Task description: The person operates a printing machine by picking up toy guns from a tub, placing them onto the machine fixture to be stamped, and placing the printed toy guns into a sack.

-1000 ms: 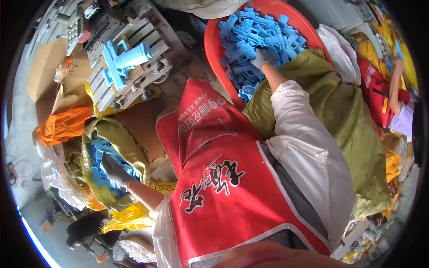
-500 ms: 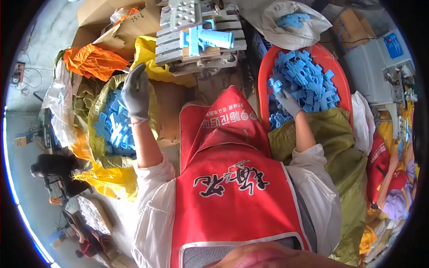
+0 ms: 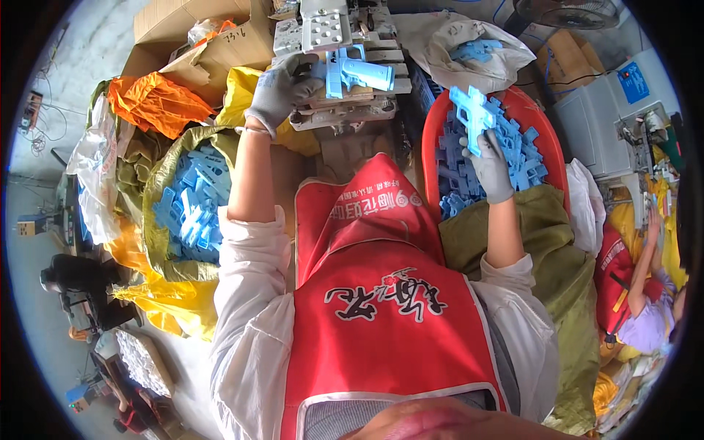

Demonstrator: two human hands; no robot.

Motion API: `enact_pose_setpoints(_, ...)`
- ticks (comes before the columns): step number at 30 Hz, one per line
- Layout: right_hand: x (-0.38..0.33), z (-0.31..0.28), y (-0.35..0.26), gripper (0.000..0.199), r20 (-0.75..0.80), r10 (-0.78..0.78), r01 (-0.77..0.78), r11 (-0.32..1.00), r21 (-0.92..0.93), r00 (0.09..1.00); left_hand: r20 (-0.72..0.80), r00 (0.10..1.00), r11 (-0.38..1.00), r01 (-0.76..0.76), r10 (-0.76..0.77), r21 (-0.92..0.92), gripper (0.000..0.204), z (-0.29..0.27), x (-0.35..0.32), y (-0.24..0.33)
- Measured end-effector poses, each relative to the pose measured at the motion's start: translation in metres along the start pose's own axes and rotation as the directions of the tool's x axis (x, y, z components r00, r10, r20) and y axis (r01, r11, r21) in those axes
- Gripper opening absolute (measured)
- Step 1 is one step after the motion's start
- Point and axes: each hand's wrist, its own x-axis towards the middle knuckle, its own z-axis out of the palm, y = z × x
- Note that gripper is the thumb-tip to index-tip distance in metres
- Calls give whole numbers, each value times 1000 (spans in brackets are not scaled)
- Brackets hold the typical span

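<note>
My left hand (image 3: 282,86), in a grey glove, rests on the grey metal jig (image 3: 345,103) ahead of me, its fingers at the grip end of a light blue plastic toy gun (image 3: 359,72) lying on the jig. My right hand (image 3: 490,165), also gloved, holds a blue plastic gun-shaped part (image 3: 471,114) lifted above the red basin (image 3: 539,117), which is heaped with several similar blue parts. A green-yellow sack (image 3: 158,202) at my left holds more blue parts (image 3: 192,205).
Cardboard boxes (image 3: 220,40) and an orange bag (image 3: 154,103) lie at the upper left. A white sack (image 3: 440,44) with blue parts sits behind the basin. An olive sack (image 3: 565,257) lies at my right. Another person (image 3: 645,293) sits at the far right.
My left hand has left the sack of blue parts and reached up to the jig and toy gun. My right hand has lifted one blue part out of the red basin.
</note>
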Motion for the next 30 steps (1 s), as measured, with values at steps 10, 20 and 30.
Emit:
enact_pose_setpoints(10,67,137,-72,43,326,-516,608,619,-497,792,-410,907,995,101,-94,-4,34,-50,-85,-31)
enact_pose_setpoints(20,89,168,-82,50,692,-448,805,121,-581,567,-769,461,751,660,-443,-37,35,-118,-290,-100)
enact_pose_setpoints(30,61,147,-74,34,526,-724,779,26,-626,446,-657,674,852,515,-338,90,28,-67,-223,-104)
